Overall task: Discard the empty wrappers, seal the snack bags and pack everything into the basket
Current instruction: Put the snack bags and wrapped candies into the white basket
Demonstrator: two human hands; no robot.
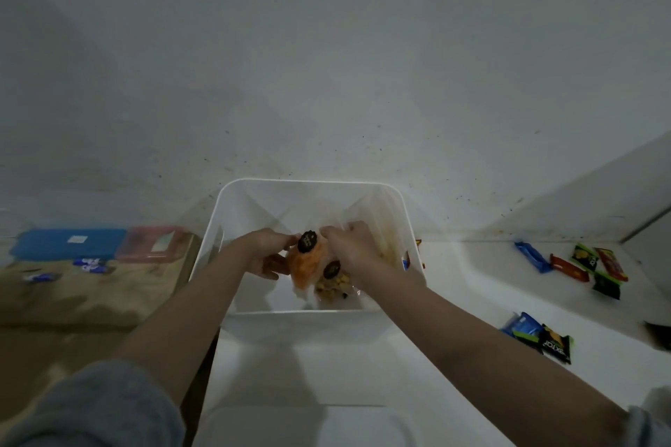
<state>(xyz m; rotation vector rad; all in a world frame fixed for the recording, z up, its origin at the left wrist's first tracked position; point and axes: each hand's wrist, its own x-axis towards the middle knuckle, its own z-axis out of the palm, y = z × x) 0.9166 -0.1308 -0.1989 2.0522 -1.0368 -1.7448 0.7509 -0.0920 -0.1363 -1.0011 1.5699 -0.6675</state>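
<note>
Both hands reach down into a white plastic basket [312, 189] that stands on a white counter [472, 287], against a pale wall. The left hand [267, 252] has its grip closed on the left side of a clear snack bag with orange contents [306, 263], the thumb near a round dark sticker at the bag's top. The right hand [354, 250] has its grip closed over the tops of the bags, fingers curled on the clear plastic; a second clear bag of yellowish snacks [334, 287], also with a dark round sticker, lies just beside the orange one, under the right wrist. Both bags sit inside the basket, toward its near wall. The picture is dim and soft, so whether the bag mouths are sealed cannot be told. On the counter to the right lie small wrapped snacks: a far cluster of blue, red and green packets [577, 263] and a nearer pair, blue and dark green [541, 334]. On the left, well apart from the basket, a blue box [69, 241] and a reddish box [156, 243] stand side by side on a brown surface, with small blue-and-white wrappers [89, 264] near them.
</note>
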